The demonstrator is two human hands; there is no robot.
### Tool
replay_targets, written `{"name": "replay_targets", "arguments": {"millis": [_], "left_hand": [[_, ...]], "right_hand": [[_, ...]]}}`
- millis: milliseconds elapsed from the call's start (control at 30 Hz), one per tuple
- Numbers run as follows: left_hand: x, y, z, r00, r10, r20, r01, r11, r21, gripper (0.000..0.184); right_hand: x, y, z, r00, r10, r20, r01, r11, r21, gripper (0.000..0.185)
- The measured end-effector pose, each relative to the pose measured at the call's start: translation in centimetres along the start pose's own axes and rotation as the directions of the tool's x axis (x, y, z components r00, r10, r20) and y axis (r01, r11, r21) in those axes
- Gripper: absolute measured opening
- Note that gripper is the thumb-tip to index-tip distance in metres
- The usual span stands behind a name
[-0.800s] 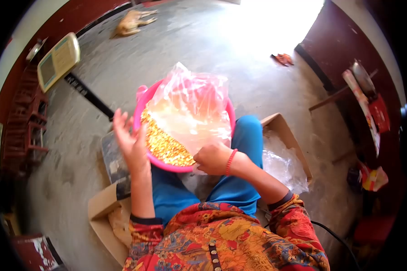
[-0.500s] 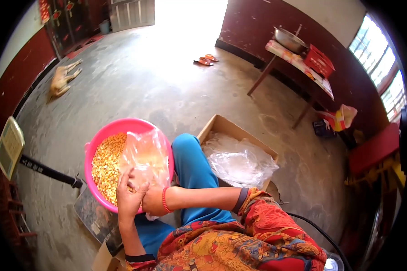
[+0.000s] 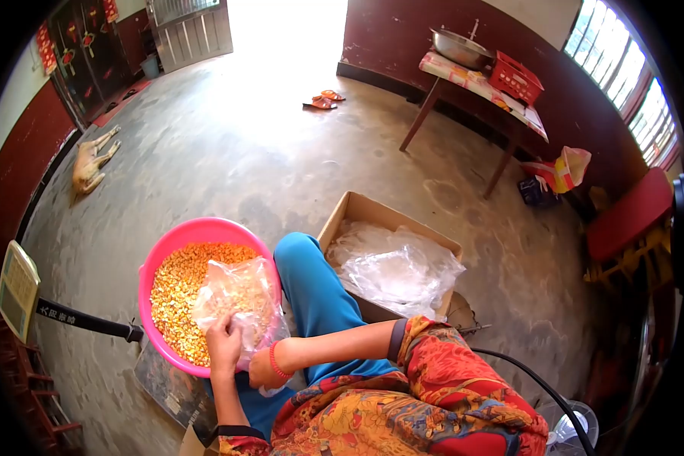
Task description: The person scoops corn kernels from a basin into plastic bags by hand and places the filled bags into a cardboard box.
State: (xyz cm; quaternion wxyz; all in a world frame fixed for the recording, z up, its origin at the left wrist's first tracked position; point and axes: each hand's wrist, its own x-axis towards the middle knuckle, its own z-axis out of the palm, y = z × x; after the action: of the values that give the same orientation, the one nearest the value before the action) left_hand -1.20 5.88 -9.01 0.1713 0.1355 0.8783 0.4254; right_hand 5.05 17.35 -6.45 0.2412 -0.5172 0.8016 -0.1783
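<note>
A pink basin (image 3: 147,308) full of yellow corn kernels (image 3: 176,315) stands at my left knee. Over the kernels on its right side lies a clear plastic bag (image 3: 243,285); whether kernels are inside it, I cannot tell. At the basin's near rim, my left hand (image 3: 224,346) pinches the bag with its fingers together. Just to the right, my right hand (image 3: 264,370), with a red bead bracelet at the wrist, is closed around the gathered near part of the bag. Its fingertips are mostly hidden.
An open cardboard box (image 3: 342,216) with crumpled clear plastic bags (image 3: 403,266) sits right of my knee. A scale (image 3: 19,292) with a platform (image 3: 171,387) is at the left. A dog (image 3: 91,163) lies farther off. A table (image 3: 471,76) stands along the right wall.
My left fingers, spread over the bag before, have closed on it. The bag's upper part has drawn in and bunched up, baring more kernels at the far side. The view has shifted.
</note>
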Motion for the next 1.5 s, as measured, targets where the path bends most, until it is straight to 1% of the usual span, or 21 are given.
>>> {"name": "replay_targets", "arguments": {"millis": [67,167,200,267,400,533,600,700,733,767,833,900,933,1000,1067,1200,1233,1300,1367,1433,1500], "left_hand": [[0.8,-4.1,0.2,0.977,0.083,-0.194,-0.115,0.980,-0.160,0.027],[0.2,-4.3,-2.8,0.968,-0.119,-0.221,-0.059,0.748,-0.661,0.024],[-0.2,-4.3,-4.2,0.968,-0.119,-0.221,-0.059,0.747,-0.663,0.024],[-1.2,-4.0,-7.0,0.929,-0.342,-0.140,-0.033,0.302,-0.953,0.023],[-4.4,-3.6,-10.7,0.917,-0.348,-0.196,-0.127,0.209,-0.970,0.022],[-7.2,-1.6,-10.7,0.936,-0.255,-0.241,-0.153,0.322,-0.934,0.026],[-8.0,-2.0,-10.0,0.961,-0.149,-0.231,-0.146,0.434,-0.889,0.032],[-8.9,-4.5,-8.8,0.998,0.055,-0.032,-0.048,0.336,-0.941,0.035],[-9.6,-3.2,-7.9,0.999,-0.049,-0.019,-0.003,0.301,-0.954,0.048],[-9.9,-2.4,-6.4,0.989,-0.082,-0.125,-0.080,0.417,-0.905,0.052],[-10.1,-0.9,-6.1,0.998,-0.008,0.062,0.060,0.399,-0.915,0.056],[-9.5,0.8,-4.1,0.993,-0.110,0.030,0.106,0.790,-0.604,0.045],[-9.1,-0.6,-2.7,0.985,-0.165,-0.055,0.117,0.863,-0.492,0.032],[-9.1,0.3,-1.7,0.972,-0.213,-0.103,0.059,0.642,-0.764,0.014],[-8.9,0.5,-1.7,0.971,-0.176,-0.161,-0.010,0.644,-0.765,0.012],[-8.4,1.3,-1.3,0.958,-0.180,-0.224,-0.084,0.571,-0.817,0.013],[-8.4,1.5,-1.4,0.955,-0.191,-0.229,-0.082,0.571,-0.817,0.013],[-8.5,2.0,-1.8,0.901,-0.347,-0.260,-0.150,0.312,-0.938,0.014],[-8.5,-0.4,-3.1,0.930,-0.324,-0.171,-0.136,0.127,-0.983,0.020],[-8.9,0.0,-4.0,0.906,-0.401,-0.135,-0.190,-0.100,-0.977,0.025],[-9.1,1.1,-4.5,0.910,-0.395,-0.128,-0.196,-0.138,-0.971,0.027]], "right_hand": [[-0.9,0.1,-0.3,1.000,-0.002,-0.001,0.002,1.000,0.015,0.022],[-2.3,0.1,-1.2,1.000,-0.007,-0.020,0.008,0.998,0.068,0.022],[-2.4,0.2,-1.3,1.000,-0.007,-0.003,0.007,0.999,0.047,0.021],[-3.1,0.7,-2.2,1.000,0.001,0.011,-0.001,1.000,0.015,0.021],[-5.4,0.9,-6.6,0.969,0.206,-0.135,-0.218,0.972,-0.087,0.019],[-7.5,1.4,-9.3,0.858,0.259,-0.443,-0.375,0.906,-0.197,0.014],[-8.4,1.4,-10.3,0.808,0.273,-0.522,-0.399,0.906,-0.144,0.020],[-9.5,2.4,-10.2,0.776,0.315,-0.547,-0.382,0.924,-0.009,0.033],[-10.0,3.2,-9.7,0.773,0.316,-0.551,-0.344,0.937,0.056,0.040],[-10.1,3.8,-9.1,0.777,0.302,-0.552,-0.283,0.951,0.123,0.047],[-10.6,4.9,-8.8,0.794,0.269,-0.546,-0.160,0.958,0.240,0.060],[-11.5,6.3,-8.3,0.813,0.154,-0.561,0.012,0.960,0.281,0.070],[-11.5,6.0,-8.5,0.831,0.198,-0.520,0.064,0.895,0.442,0.069],[-11.1,6.6,-7.8,0.843,0.296,-0.449,0.178,0.635,0.752,0.064],[-10.2,5.8,-8.1,0.748,0.543,-0.382,0.240,0.315,0.918,0.050],[-7.2,7.7,-5.1,0.573,0.669,-0.474,0.269,0.392,0.880,0.023],[-7.0,8.0,-4.5,0.597,0.657,-0.460,0.370,0.283,0.885,0.019],[-7.2,8.2,-4.0,0.629,0.640,-0.441,0.457,0.153,0.876,0.018],[-8.1,8.5,-4.2,0.689,0.546,-0.476,0.610,-0.082,0.788,0.022],[-8.1,8.2,-4.1,0.715,0.543,-0.441,0.564,-0.074,0.822,0.025],[-8.1,7.6,-4.2,0.806,0.496,-0.323,0.260,0.193,0.946,0.024]]}}
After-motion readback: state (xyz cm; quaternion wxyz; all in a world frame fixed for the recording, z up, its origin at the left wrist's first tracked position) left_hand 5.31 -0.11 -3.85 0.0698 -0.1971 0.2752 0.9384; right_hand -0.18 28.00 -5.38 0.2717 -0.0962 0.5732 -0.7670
